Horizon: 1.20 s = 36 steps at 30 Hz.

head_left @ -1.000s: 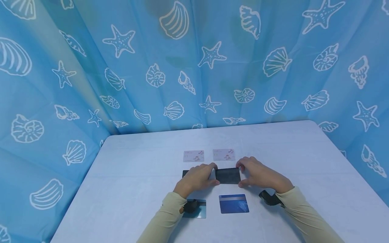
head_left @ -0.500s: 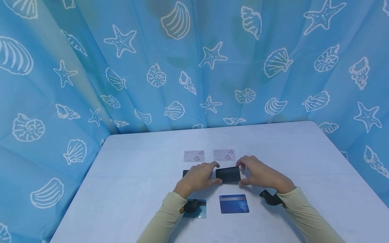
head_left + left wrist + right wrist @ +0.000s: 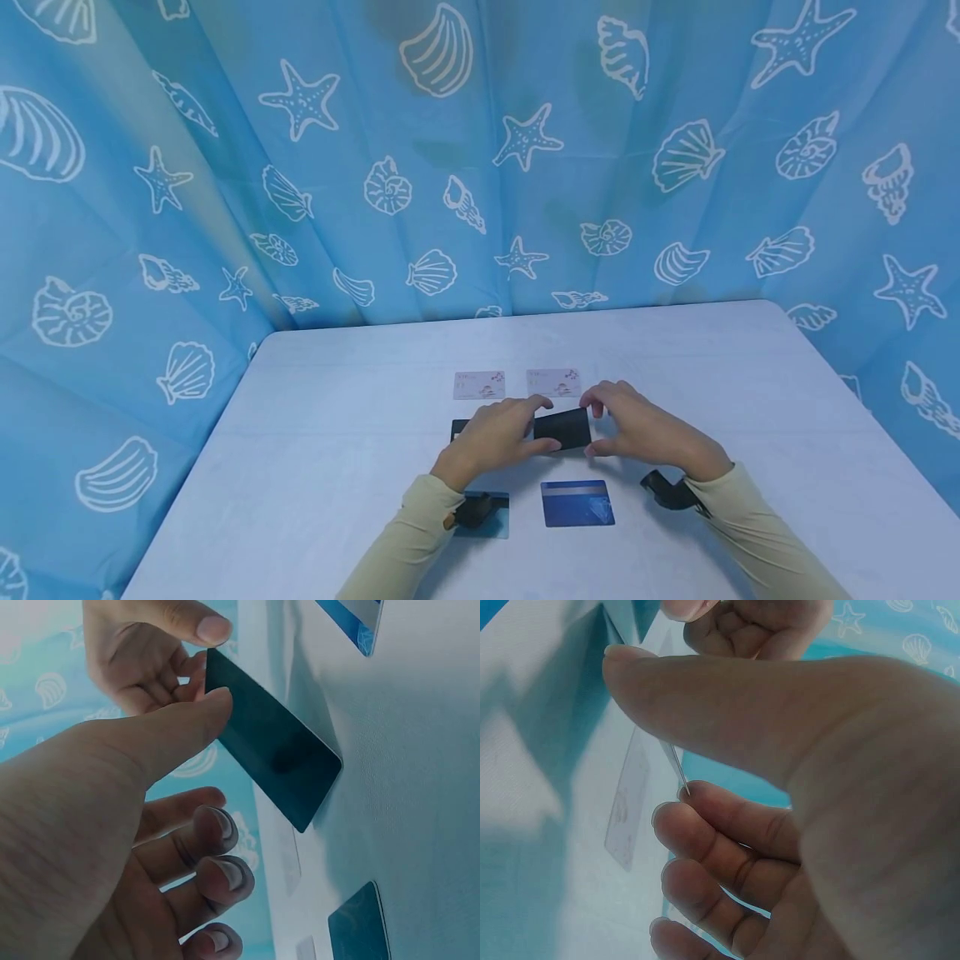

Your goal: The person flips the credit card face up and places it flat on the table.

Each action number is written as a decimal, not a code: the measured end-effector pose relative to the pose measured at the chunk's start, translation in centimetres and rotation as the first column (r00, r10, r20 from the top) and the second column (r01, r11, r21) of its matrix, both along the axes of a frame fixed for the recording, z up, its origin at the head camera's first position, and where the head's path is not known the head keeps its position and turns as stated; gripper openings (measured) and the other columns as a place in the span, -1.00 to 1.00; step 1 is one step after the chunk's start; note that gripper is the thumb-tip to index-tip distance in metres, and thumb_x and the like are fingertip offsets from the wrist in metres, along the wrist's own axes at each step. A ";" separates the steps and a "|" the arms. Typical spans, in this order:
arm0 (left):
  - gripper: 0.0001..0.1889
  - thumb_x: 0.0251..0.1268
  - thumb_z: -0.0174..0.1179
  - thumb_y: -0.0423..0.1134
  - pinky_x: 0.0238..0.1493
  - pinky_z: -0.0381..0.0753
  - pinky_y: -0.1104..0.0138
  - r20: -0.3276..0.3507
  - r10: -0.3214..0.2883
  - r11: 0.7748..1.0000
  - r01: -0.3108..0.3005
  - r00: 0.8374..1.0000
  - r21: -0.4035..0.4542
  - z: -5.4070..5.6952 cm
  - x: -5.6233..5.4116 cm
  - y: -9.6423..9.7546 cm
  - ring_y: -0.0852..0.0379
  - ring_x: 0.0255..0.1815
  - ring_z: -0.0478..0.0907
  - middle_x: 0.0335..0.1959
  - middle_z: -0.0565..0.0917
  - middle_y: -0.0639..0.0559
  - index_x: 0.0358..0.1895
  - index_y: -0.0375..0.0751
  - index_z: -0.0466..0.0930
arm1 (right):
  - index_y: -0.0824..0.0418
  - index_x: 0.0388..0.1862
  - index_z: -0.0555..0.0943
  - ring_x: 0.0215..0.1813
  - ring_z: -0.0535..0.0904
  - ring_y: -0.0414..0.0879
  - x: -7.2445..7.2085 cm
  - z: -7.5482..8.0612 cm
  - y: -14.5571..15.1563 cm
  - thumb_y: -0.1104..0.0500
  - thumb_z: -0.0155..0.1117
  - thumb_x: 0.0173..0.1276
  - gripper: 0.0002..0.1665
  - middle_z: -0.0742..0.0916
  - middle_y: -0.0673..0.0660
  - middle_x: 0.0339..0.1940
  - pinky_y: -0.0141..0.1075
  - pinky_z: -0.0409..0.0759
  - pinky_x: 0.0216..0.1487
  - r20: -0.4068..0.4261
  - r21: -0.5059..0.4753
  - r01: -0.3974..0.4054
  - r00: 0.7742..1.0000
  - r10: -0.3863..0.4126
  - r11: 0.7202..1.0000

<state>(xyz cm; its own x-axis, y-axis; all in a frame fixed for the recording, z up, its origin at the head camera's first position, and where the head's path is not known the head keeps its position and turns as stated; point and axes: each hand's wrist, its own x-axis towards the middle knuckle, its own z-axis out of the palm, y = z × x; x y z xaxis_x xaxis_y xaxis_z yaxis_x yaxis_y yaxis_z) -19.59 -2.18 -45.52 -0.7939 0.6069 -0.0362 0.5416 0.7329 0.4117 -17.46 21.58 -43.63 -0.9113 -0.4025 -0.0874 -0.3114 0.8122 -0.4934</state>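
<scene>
A black card (image 3: pixel 564 429) is tilted with its right side higher, between my two hands. My right hand (image 3: pixel 645 429) pinches its right end between thumb and index finger. In the right wrist view the card (image 3: pixel 673 761) appears nearly edge-on, partly behind the right thumb. My left hand (image 3: pixel 491 437) is at the card's left end, its thumb crossing in front of the lower corner; whether it touches is unclear. In the left wrist view the other left fingers (image 3: pixel 214 881) hang loosely bent, apart from the card. A second black card (image 3: pixel 459 427) is mostly hidden under the left hand.
Two pale printed cards, the left one (image 3: pixel 479 385) and the right one (image 3: pixel 553 382), lie farther back on the white table (image 3: pixel 337 433). Nearer are a blue card (image 3: pixel 577 503) and a teal card (image 3: pixel 495 525), partly covered by the left wrist camera. A blue shell-patterned curtain (image 3: pixel 480 150) hangs behind.
The black card has turned from level to a slant, its right side rising. My left thumb and index finger have shifted slightly right, and my right hand has risen a little.
</scene>
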 end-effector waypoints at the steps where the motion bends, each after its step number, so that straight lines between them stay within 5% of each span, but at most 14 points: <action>1: -0.34 0.33 0.37 0.16 -0.35 0.47 0.48 -0.001 0.000 1.000 0.000 1.000 0.003 0.0 0.1 0.0 0.28 -0.38 0.50 -0.29 0.70 0.10 0.41 -0.03 0.49 | 0.20 0.22 0.56 0.01 0.47 -0.01 0.0 0.1 0.0 0.04 0.68 0.10 -0.26 0.60 0.06 -0.11 -0.17 0.57 -0.01 -0.001 -0.002 0.000 1.000 0.000 1.000; 25: -0.23 0.26 0.40 0.21 -0.43 0.40 0.51 -0.055 -0.044 0.999 0.045 0.998 0.013 0.7 0.9 0.9 0.30 -0.42 0.45 -0.34 0.65 0.12 0.47 -0.02 0.43 | 0.17 0.24 0.56 0.01 0.45 -0.05 1.2 1.6 -0.7 0.02 0.67 0.12 -0.25 0.58 -0.01 -0.14 -0.23 0.56 -0.07 -0.082 -0.001 -0.027 0.996 0.027 1.000; 36: -0.24 0.27 0.40 0.21 -0.35 0.45 0.52 -0.072 -0.059 0.998 0.061 0.996 0.028 0.4 1.0 1.0 0.29 -0.32 0.49 -0.18 0.72 0.10 0.47 0.01 0.42 | 0.15 0.21 0.57 -0.03 0.44 -0.07 1.5 1.9 -1.0 0.03 0.68 0.11 -0.28 0.57 -0.04 -0.16 -0.28 0.51 -0.12 -0.126 0.002 -0.049 0.991 0.049 0.999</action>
<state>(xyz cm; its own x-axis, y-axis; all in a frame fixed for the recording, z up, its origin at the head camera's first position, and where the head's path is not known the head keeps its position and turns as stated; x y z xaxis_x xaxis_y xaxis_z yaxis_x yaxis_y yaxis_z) -18.57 -1.23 -45.14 -0.7557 0.6538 0.0379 0.6130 0.6858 0.3923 -15.92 20.61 -41.77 -0.8940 -0.4472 0.0275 -0.4109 0.7939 -0.4483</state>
